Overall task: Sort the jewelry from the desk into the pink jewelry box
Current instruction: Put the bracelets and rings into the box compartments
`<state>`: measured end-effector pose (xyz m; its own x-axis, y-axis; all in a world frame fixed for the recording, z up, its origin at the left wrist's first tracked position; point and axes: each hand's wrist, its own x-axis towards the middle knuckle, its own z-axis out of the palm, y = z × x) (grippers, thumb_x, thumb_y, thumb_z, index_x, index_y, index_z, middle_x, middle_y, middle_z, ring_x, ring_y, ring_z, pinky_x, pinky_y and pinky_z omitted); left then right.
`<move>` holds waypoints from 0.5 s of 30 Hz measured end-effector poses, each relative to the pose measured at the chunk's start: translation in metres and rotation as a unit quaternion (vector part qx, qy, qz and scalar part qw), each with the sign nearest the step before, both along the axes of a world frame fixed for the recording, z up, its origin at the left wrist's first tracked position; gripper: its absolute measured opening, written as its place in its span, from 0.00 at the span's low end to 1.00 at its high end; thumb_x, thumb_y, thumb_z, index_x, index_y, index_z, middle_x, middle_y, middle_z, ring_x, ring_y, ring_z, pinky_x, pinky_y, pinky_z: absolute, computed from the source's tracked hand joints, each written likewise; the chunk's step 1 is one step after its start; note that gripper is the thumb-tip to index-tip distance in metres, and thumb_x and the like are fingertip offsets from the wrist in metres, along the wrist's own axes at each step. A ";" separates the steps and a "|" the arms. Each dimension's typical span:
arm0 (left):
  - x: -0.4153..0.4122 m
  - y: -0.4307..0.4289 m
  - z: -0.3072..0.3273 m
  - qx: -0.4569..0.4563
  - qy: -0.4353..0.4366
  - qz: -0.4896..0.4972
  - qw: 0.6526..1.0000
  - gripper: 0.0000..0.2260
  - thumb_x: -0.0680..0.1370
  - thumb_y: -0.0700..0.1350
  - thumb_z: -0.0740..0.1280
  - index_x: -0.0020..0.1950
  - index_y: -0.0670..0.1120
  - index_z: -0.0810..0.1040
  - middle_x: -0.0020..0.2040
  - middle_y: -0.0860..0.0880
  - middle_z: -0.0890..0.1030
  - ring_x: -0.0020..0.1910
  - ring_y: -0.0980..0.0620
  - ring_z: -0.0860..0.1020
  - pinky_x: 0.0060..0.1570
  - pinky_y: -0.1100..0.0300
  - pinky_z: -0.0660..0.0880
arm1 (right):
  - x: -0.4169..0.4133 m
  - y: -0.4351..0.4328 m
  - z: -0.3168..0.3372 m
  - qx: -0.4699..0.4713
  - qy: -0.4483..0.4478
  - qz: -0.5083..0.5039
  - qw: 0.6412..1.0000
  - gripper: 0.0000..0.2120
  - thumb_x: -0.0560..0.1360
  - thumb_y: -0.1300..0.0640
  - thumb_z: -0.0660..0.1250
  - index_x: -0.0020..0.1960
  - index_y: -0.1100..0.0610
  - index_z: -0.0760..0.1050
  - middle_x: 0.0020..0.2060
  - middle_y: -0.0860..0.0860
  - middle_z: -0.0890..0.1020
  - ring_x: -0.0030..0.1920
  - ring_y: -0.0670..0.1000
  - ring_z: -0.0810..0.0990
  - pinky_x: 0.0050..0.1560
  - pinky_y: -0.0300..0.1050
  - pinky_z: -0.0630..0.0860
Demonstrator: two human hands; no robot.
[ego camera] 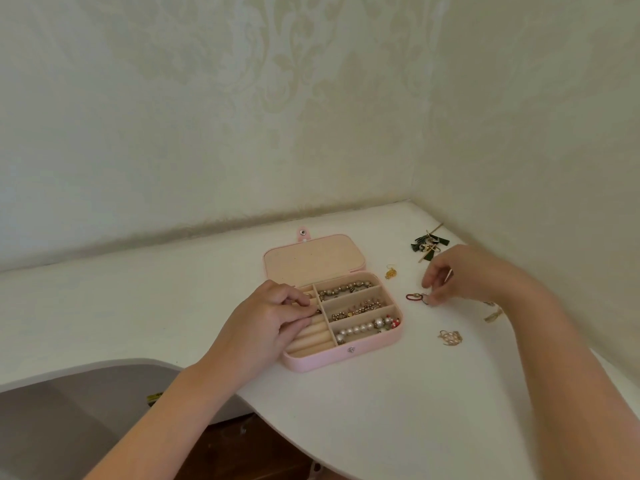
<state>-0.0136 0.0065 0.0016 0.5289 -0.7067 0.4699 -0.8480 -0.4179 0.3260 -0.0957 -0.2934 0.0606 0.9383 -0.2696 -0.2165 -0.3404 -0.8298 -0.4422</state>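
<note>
Noted left-hand fingers point(298, 300) curled, tips together, seemingly pinching a small dark item point(317, 310) against the ring rolls point(311, 336) in the left part of the pink jewelry box point(346, 360). Noted right-hand fingertips point(427, 282) drawn close over the ringed end of a red-looped piece point(412, 297) lying on the desk point(381, 410) just right of the box; cannot confirm a closed grip through blur. Logged left hand point(270, 320) over the box, right hand point(464, 275) over the loose pieces. Counted three right compartments filled: two beaded strands, one pearl strand point(363, 328). Left to sort: gold earring point(390, 273), green tassel earrings point(429, 244), gold cluster point(449, 337), pale tassel point(493, 315). Judged risks: dropping the red-looped piece from a shallow pinch; snagging its loop on a stored strand during lowering; sweeping the pale tassel off the desk with the right forearm, close beside it; seating the dark item loosely between rolls.
</note>
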 end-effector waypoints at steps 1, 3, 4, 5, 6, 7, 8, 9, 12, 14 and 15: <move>0.000 0.000 0.000 0.003 0.001 -0.002 1.000 0.16 0.74 0.53 0.59 0.51 0.50 0.85 0.49 0.57 0.80 0.47 0.62 0.68 0.48 0.72 0.66 | 0.000 0.001 -0.001 -0.013 0.011 -0.001 1.000 0.10 0.65 0.57 0.78 0.44 0.52 0.80 0.39 0.46 0.80 0.35 0.41 0.76 0.30 0.31 0.65; 0.001 0.001 0.001 0.009 0.007 -0.011 1.000 0.16 0.74 0.54 0.59 0.52 0.51 0.84 0.49 0.57 0.79 0.47 0.62 0.68 0.49 0.72 0.65 | 0.001 0.002 -0.003 -0.012 0.015 -0.003 1.000 0.09 0.65 0.58 0.77 0.42 0.52 0.80 0.37 0.46 0.81 0.31 0.39 0.76 0.27 0.28 0.65; 0.002 0.002 0.001 0.009 0.012 -0.014 1.000 0.16 0.74 0.54 0.59 0.53 0.51 0.84 0.50 0.58 0.79 0.47 0.62 0.67 0.50 0.74 0.65 | 0.002 0.002 -0.004 -0.004 0.015 -0.004 1.000 0.08 0.65 0.59 0.77 0.41 0.53 0.80 0.35 0.46 0.81 0.28 0.38 0.76 0.26 0.26 0.65; 0.002 0.003 0.002 0.010 0.018 -0.016 1.000 0.17 0.74 0.54 0.59 0.53 0.51 0.84 0.50 0.59 0.78 0.47 0.63 0.67 0.51 0.76 0.64 | 0.002 0.002 -0.004 0.004 0.014 -0.006 1.000 0.07 0.65 0.60 0.77 0.40 0.53 0.80 0.33 0.46 0.81 0.25 0.37 0.75 0.25 0.26 0.65; 0.002 0.003 0.003 0.011 0.022 -0.019 1.000 0.17 0.74 0.54 0.59 0.54 0.51 0.83 0.50 0.59 0.77 0.48 0.63 0.67 0.51 0.77 0.63 | 0.002 0.002 -0.005 0.009 0.014 -0.008 1.000 0.07 0.66 0.61 0.77 0.39 0.54 0.80 0.32 0.47 0.81 0.24 0.37 0.75 0.25 0.26 0.65; 0.002 0.003 0.004 0.013 0.023 -0.021 0.999 0.17 0.74 0.54 0.59 0.54 0.51 0.83 0.50 0.59 0.77 0.48 0.64 0.66 0.51 0.78 0.62 | 0.003 0.002 -0.004 0.009 0.013 -0.009 1.000 0.07 0.66 0.61 0.77 0.39 0.54 0.79 0.31 0.47 0.81 0.24 0.37 0.75 0.25 0.26 0.65; 0.002 0.003 0.005 0.017 0.021 -0.024 0.999 0.17 0.75 0.54 0.59 0.54 0.51 0.83 0.50 0.59 0.78 0.48 0.64 0.66 0.50 0.77 0.63 | 0.003 0.002 -0.004 0.006 0.012 -0.009 1.000 0.07 0.66 0.61 0.77 0.39 0.54 0.79 0.31 0.46 0.80 0.24 0.38 0.75 0.25 0.27 0.65; 0.002 0.003 0.005 0.021 0.017 -0.025 0.999 0.17 0.75 0.54 0.58 0.54 0.52 0.83 0.50 0.58 0.78 0.48 0.64 0.66 0.49 0.76 0.64 | 0.002 0.003 -0.004 0.004 0.009 -0.008 1.000 0.07 0.66 0.61 0.76 0.38 0.54 0.78 0.31 0.46 0.80 0.24 0.38 0.75 0.25 0.27 0.65; 0.002 0.004 0.007 0.028 0.016 -0.020 0.999 0.18 0.74 0.56 0.58 0.55 0.53 0.83 0.51 0.60 0.77 0.49 0.65 0.65 0.47 0.74 0.64 | 0.002 0.003 -0.004 0.007 0.008 0.000 1.000 0.08 0.65 0.62 0.76 0.37 0.54 0.78 0.29 0.47 0.80 0.25 0.39 0.74 0.27 0.29 0.66; 0.002 0.005 0.007 0.022 0.030 -0.012 0.999 0.15 0.75 0.54 0.61 0.56 0.53 0.82 0.51 0.64 0.75 0.50 0.67 0.65 0.50 0.76 0.64 | 0.003 0.003 -0.003 0.018 0.001 -0.002 1.000 0.08 0.65 0.63 0.76 0.36 0.55 0.78 0.30 0.48 0.80 0.27 0.42 0.76 0.31 0.32 0.69; 0.002 0.004 0.007 0.016 0.042 -0.006 0.999 0.13 0.76 0.51 0.64 0.56 0.53 0.82 0.51 0.66 0.73 0.51 0.67 0.66 0.51 0.77 0.63 | 0.002 0.002 -0.003 0.025 -0.006 -0.005 1.000 0.08 0.64 0.63 0.77 0.36 0.55 0.78 0.30 0.48 0.81 0.28 0.43 0.76 0.32 0.34 0.70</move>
<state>-0.0113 0.0106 0.0090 0.5569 -0.7275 0.4007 -0.8231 -0.4191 0.3832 -0.0932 -0.2916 0.0578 0.9386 -0.2672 -0.2183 -0.3420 -0.8035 -0.4873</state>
